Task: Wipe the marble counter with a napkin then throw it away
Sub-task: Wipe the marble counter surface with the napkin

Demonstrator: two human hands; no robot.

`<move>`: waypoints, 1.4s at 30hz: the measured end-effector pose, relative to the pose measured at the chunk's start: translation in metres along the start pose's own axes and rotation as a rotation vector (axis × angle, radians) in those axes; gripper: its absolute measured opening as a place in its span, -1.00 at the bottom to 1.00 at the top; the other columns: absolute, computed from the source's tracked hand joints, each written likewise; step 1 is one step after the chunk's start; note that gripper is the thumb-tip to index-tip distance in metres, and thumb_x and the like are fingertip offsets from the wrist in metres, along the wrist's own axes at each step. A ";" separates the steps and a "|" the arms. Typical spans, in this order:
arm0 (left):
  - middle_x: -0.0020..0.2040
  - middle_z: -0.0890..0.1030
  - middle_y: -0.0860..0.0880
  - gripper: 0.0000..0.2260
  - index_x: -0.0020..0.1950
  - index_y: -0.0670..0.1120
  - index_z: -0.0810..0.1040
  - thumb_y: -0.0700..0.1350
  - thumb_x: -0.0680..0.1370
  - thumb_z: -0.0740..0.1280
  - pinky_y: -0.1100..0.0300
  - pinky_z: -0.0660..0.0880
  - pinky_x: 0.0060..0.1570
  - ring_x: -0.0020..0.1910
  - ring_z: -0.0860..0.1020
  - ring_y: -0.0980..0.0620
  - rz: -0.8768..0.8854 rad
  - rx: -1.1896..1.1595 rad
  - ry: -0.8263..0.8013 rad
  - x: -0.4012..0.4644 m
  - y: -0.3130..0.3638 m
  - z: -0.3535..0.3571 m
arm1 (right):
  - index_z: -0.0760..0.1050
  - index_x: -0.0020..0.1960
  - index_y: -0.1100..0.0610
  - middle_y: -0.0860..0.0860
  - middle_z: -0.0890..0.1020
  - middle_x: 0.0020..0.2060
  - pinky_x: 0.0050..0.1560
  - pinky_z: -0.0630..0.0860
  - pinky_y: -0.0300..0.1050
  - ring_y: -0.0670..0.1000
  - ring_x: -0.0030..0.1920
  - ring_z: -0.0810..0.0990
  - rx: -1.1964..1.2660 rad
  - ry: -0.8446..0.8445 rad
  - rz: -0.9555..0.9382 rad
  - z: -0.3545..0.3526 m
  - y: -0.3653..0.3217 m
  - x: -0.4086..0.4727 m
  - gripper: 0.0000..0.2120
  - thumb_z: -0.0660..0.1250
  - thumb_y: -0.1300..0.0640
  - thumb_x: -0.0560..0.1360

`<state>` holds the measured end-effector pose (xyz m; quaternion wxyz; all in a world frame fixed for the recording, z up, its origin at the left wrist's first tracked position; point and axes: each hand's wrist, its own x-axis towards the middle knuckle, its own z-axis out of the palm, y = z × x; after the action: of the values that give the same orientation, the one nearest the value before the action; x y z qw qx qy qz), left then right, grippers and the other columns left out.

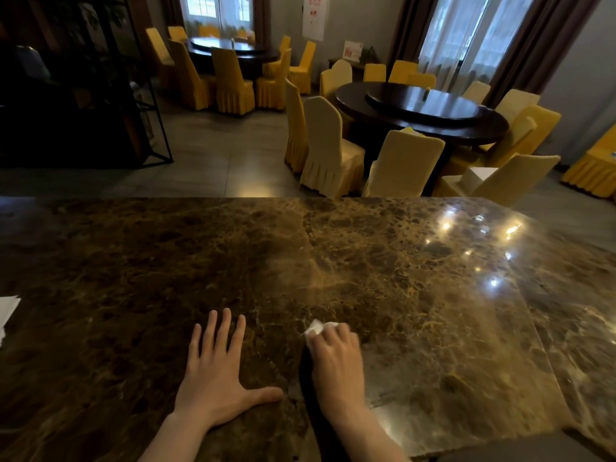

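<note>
White paper (7, 313) at far left edge of the marble counter (416, 278). Left hand (216, 371) flat on the counter, palm down, fingers spread, holding nothing. Just right of it, right hand (336, 358) curled over a crumpled white napkin (316, 327), pressing it onto the counter near the front edge; napkin pokes out past the fingertips. Round dining tables (423, 110) with yellow-covered chairs (330, 148) behind.

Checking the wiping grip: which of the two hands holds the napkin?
The right hand, curled over the white napkin on the marble counter. The left hand lies flat, fingers spread, empty.
</note>
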<state>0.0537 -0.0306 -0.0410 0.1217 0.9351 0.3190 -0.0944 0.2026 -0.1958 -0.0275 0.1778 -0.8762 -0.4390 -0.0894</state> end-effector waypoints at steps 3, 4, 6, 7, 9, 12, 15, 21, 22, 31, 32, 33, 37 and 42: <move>0.62 -0.51 -0.04 0.39 0.63 0.04 -0.45 0.86 0.07 -0.11 -0.22 -0.37 0.64 0.55 -0.57 -0.07 -0.011 0.012 0.003 0.001 -0.001 0.000 | 0.59 0.05 0.00 -0.09 0.57 -0.11 -0.03 0.49 -0.10 -0.01 -0.02 0.46 0.028 -0.031 -0.202 0.005 -0.015 -0.010 -0.85 0.42 0.05 0.49; 0.61 -0.52 -0.03 0.39 0.62 0.04 -0.45 0.86 0.07 -0.11 -0.21 -0.37 0.63 0.55 -0.58 -0.06 -0.008 0.006 -0.002 0.001 0.000 0.000 | 0.59 0.04 -0.02 -0.10 0.57 -0.12 -0.06 0.49 -0.10 -0.01 -0.03 0.47 0.022 -0.035 -0.244 0.001 -0.007 -0.008 -0.88 0.41 0.04 0.50; 0.60 -0.54 -0.01 0.38 0.61 0.05 -0.47 0.86 0.07 -0.09 -0.21 -0.39 0.63 0.52 -0.61 -0.04 -0.001 -0.007 -0.010 0.001 -0.001 -0.001 | 0.60 -0.01 -0.03 -0.10 0.58 -0.16 -0.13 0.45 -0.08 0.01 -0.09 0.49 -0.012 -0.012 -0.192 -0.011 0.021 0.000 -0.89 0.46 0.08 0.47; 0.59 -0.55 -0.01 0.38 0.60 0.06 -0.48 0.86 0.07 -0.09 -0.21 -0.39 0.63 0.51 -0.63 -0.04 -0.004 -0.006 -0.012 0.001 -0.001 -0.001 | 0.61 -0.06 -0.01 -0.07 0.59 -0.20 -0.17 0.43 -0.06 0.04 -0.13 0.49 -0.036 0.027 -0.096 -0.017 0.039 0.004 -0.87 0.50 0.14 0.43; 0.59 -0.56 -0.01 0.38 0.59 0.05 -0.50 0.86 0.06 -0.10 -0.22 -0.40 0.62 0.51 -0.63 -0.05 -0.012 0.010 -0.009 0.001 0.000 -0.002 | 0.63 -0.17 0.05 -0.01 0.58 -0.27 -0.19 0.42 -0.01 0.10 -0.18 0.48 -0.077 0.078 0.134 -0.026 0.071 0.012 -0.85 0.54 0.24 0.37; 0.59 -0.56 -0.02 0.39 0.59 0.05 -0.50 0.86 0.05 -0.11 -0.22 -0.41 0.62 0.52 -0.62 -0.06 -0.016 0.013 -0.029 0.000 0.002 -0.003 | 0.63 -0.14 0.07 0.00 0.59 -0.22 -0.13 0.41 -0.03 0.08 -0.15 0.45 -0.102 0.037 0.198 -0.018 0.064 0.009 -0.87 0.50 0.26 0.38; 0.59 -0.56 -0.02 0.39 0.60 0.05 -0.49 0.86 0.05 -0.11 -0.22 -0.41 0.62 0.52 -0.62 -0.06 -0.019 0.005 -0.031 0.001 0.002 -0.004 | 0.59 -0.14 0.05 -0.04 0.56 -0.20 -0.16 0.35 -0.11 0.03 -0.14 0.43 0.011 -0.019 0.061 -0.002 0.023 -0.006 -0.85 0.51 0.22 0.35; 0.58 -0.56 -0.02 0.38 0.57 0.05 -0.52 0.86 0.04 -0.12 -0.20 -0.41 0.62 0.54 -0.59 -0.07 -0.017 0.003 -0.040 0.000 0.004 -0.006 | 0.56 -0.11 -0.06 -0.12 0.48 -0.25 -0.18 0.30 -0.15 -0.03 -0.16 0.39 0.047 -0.099 -0.176 -0.017 0.035 -0.016 -0.96 0.41 0.06 0.47; 0.59 -0.55 -0.03 0.38 0.56 0.04 -0.52 0.86 0.04 -0.13 -0.20 -0.41 0.62 0.55 -0.58 -0.07 -0.016 0.011 -0.045 -0.001 0.004 -0.007 | 0.55 -0.17 -0.04 -0.10 0.49 -0.27 -0.17 0.30 -0.14 -0.02 -0.17 0.39 0.059 -0.077 -0.120 -0.023 0.044 -0.013 -0.93 0.40 0.09 0.48; 0.60 -0.54 -0.05 0.38 0.55 0.02 -0.54 0.86 0.03 -0.18 -0.19 -0.39 0.63 0.56 -0.56 -0.09 -0.022 0.044 -0.044 -0.002 0.006 -0.009 | 0.71 -0.01 0.06 0.05 0.73 -0.10 0.04 0.60 0.06 0.11 -0.03 0.67 0.365 0.106 0.637 -0.051 0.132 0.040 -0.82 0.39 0.27 0.50; 0.60 -0.54 -0.05 0.38 0.55 0.02 -0.55 0.86 0.02 -0.19 -0.20 -0.40 0.63 0.56 -0.56 -0.09 -0.024 0.045 -0.047 -0.002 0.006 -0.010 | 0.71 -0.01 0.09 0.07 0.71 -0.07 0.04 0.59 0.04 0.13 -0.01 0.66 0.315 0.072 0.596 -0.049 0.133 0.040 -0.81 0.38 0.30 0.50; 0.60 -0.54 -0.05 0.38 0.55 0.02 -0.55 0.86 0.02 -0.20 -0.20 -0.40 0.63 0.56 -0.56 -0.09 -0.025 0.046 -0.051 -0.002 0.007 -0.010 | 0.71 0.00 0.11 0.08 0.67 -0.04 0.02 0.57 0.01 0.14 -0.01 0.64 0.280 0.026 0.541 -0.046 0.131 0.039 -0.80 0.38 0.32 0.50; 0.61 -0.52 -0.05 0.38 0.56 0.04 -0.53 0.86 0.02 -0.20 -0.20 -0.39 0.63 0.57 -0.55 -0.09 -0.028 0.050 -0.043 -0.002 0.007 -0.010 | 0.65 -0.02 0.11 0.01 0.55 -0.09 -0.08 0.42 -0.13 0.07 -0.05 0.52 0.100 -0.096 0.275 -0.036 0.118 0.026 -0.80 0.37 0.36 0.46; 0.59 -0.54 -0.04 0.37 0.55 0.03 -0.54 0.86 0.04 -0.16 -0.19 -0.39 0.63 0.56 -0.56 -0.08 -0.023 0.038 -0.036 -0.001 0.006 -0.009 | 0.61 -0.02 0.09 -0.02 0.59 -0.10 -0.10 0.38 -0.18 0.03 -0.07 0.49 0.087 -0.069 0.039 -0.028 0.081 0.010 -0.85 0.39 0.31 0.49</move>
<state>0.0571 -0.0333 -0.0312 0.1087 0.9316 0.3259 -0.1186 0.2731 -0.2438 -0.0172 0.2021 -0.8785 -0.4313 -0.0365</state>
